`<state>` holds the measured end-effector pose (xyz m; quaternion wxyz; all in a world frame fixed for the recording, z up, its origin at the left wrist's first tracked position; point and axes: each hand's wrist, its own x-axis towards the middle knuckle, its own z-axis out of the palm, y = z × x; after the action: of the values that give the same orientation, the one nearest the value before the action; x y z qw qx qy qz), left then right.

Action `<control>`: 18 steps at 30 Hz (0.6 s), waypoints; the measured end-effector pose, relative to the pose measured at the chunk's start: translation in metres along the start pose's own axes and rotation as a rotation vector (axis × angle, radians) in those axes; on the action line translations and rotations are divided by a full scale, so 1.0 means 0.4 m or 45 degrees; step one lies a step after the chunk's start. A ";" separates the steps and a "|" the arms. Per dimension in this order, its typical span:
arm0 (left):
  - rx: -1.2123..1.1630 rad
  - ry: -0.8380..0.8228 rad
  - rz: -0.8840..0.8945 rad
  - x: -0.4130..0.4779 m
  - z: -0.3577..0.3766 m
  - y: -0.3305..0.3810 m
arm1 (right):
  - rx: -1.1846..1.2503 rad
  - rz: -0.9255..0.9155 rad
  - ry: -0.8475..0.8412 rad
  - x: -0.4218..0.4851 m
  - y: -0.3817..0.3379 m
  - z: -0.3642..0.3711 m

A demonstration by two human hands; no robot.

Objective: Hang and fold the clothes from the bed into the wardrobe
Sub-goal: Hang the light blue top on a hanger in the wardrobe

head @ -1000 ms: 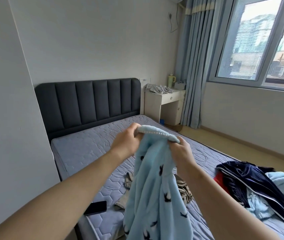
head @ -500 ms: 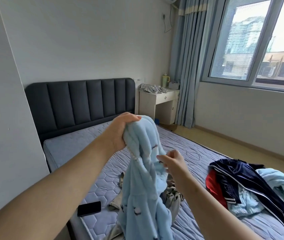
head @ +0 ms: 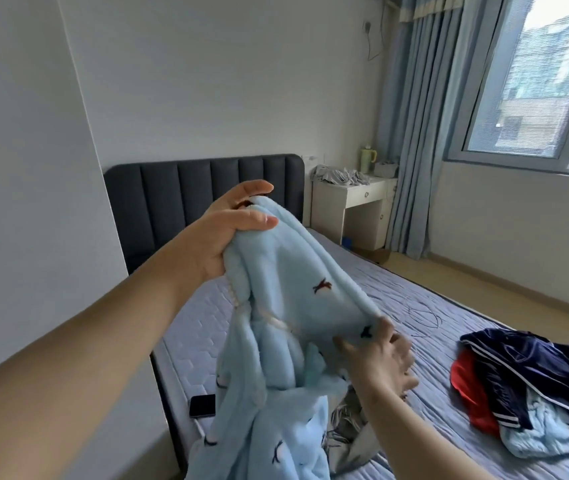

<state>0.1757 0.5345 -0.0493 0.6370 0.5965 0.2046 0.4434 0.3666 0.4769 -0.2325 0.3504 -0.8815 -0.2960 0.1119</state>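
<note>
While left hand point(head: 227, 233) is gripping the fleece point(head: 293, 289) and right hand point(head: 376, 355) is pinching its edge: straightening it; likely next, finding shoulders.

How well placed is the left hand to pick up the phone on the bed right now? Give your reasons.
Probably not yet. The left hand grips the blue garment up high. The phone lies uncovered below that forearm, beside the hanging cloth; letting go should open the way.
</note>
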 end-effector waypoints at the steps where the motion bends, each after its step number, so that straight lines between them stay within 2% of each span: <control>1: -0.003 0.031 0.029 -0.010 -0.012 0.011 | -0.015 0.047 -0.057 0.002 0.011 0.015; 3: -0.051 0.111 0.075 -0.035 -0.034 0.035 | 0.142 0.111 -0.314 -0.010 0.013 0.048; 5: -0.028 0.205 0.101 -0.061 -0.063 0.053 | 0.479 0.136 -0.660 -0.043 -0.022 0.092; 7: 0.083 0.300 0.080 -0.087 -0.099 0.063 | 0.752 0.314 -0.916 -0.081 -0.082 0.115; 9: 0.274 0.428 0.019 -0.120 -0.148 0.066 | 1.033 0.479 -1.069 -0.115 -0.157 0.131; 12: 0.640 0.605 -0.129 -0.182 -0.238 0.048 | 1.248 0.512 -1.188 -0.147 -0.253 0.135; 15: 1.073 0.608 -0.376 -0.270 -0.332 0.028 | 1.253 0.443 -1.329 -0.212 -0.325 0.144; 18: 1.885 0.401 -0.946 -0.384 -0.408 0.002 | 1.324 0.320 -1.552 -0.300 -0.389 0.158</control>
<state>-0.0339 0.5045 -0.1230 0.1499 0.6853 0.7118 0.0342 0.1760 0.5299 -0.1735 0.4773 -0.4167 -0.2439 0.7342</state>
